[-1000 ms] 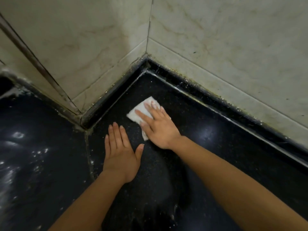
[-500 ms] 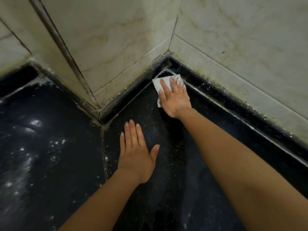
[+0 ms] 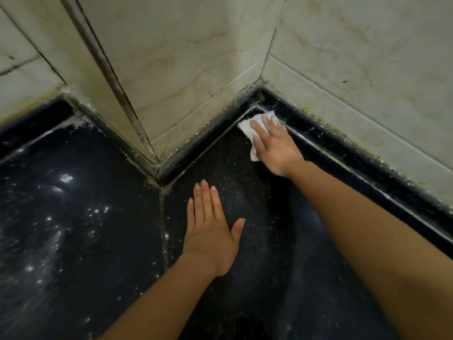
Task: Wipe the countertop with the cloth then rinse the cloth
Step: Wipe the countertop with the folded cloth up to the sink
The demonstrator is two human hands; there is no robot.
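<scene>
A small white cloth lies flat on the black speckled countertop, pushed into the far corner where two tiled walls meet. My right hand presses down on the cloth with straight fingers and covers most of it. My left hand rests flat on the countertop nearer to me, palm down, fingers together and straight, holding nothing.
Cream marble-look wall tiles rise behind the counter, with a protruding wall corner on the left. A black raised edge strip runs along the right wall. A seam splits the countertop; the left slab shows wet glints.
My right hand has slid the cloth away from me into the far wall corner. My left hand has stayed flat on the countertop.
</scene>
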